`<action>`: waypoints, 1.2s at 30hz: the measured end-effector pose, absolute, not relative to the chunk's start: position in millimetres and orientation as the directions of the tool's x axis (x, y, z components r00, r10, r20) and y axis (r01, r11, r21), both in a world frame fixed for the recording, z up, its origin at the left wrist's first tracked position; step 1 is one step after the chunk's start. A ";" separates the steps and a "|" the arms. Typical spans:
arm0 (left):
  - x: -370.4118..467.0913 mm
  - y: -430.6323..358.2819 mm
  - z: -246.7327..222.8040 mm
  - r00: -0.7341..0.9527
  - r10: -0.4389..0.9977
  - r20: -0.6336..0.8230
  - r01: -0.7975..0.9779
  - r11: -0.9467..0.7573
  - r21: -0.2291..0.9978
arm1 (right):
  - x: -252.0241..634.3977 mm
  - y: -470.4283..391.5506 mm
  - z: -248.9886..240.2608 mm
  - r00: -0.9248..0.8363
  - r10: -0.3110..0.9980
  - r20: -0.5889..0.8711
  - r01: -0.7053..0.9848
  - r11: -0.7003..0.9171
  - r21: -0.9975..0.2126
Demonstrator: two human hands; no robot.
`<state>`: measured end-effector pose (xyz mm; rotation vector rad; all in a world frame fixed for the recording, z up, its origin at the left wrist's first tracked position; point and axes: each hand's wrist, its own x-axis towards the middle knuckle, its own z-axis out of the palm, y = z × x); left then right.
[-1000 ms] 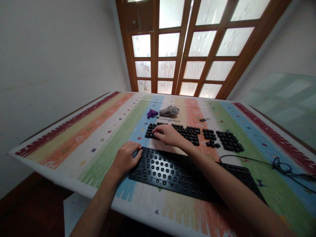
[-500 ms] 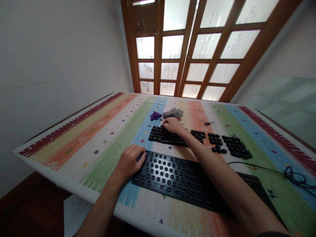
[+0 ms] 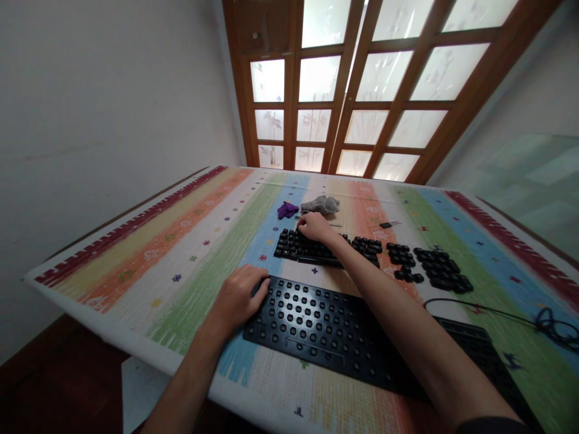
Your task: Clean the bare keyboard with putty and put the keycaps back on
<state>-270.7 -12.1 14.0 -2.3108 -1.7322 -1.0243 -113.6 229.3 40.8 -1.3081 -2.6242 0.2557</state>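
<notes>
A black keyboard base with its keycaps off lies at a slant near the table's front edge, rows of bare key posts showing. My left hand grips its upper left corner, thumb along the edge. Beyond it, loose black keycaps are laid out in keyboard order. My right hand reaches across the base to the back row of these keycaps, fingers curled and pinched; whatever they hold is hidden. My right forearm covers part of the base and some keycaps.
Behind the keycaps lie a purple cloth and a grey crumpled cloth. A small black tool with thin metal ends lies farther right. A coiled black cable rests at the right. A striped tablecloth covers the table.
The view has shifted slightly, so things on the table appear a little farther right. Both hands keep nearly the same places at the base and the keycaps.
</notes>
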 end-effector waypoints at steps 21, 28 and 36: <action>-272.3 -11.5 11.8 0.103 0.846 0.523 0.859 -0.341 0.382 | -127.1 225.3 42.1 -0.529 0.840 0.118 0.807 0.542 -0.235; -272.1 -12.0 12.0 0.093 0.847 0.523 0.856 -0.336 0.392 | -126.4 217.9 54.9 -0.524 0.820 0.229 0.769 0.571 -0.286; -268.7 -12.1 15.3 0.123 0.824 0.554 0.824 -0.395 0.405 | -100.3 162.8 67.2 -0.672 0.658 0.339 0.406 0.710 -0.575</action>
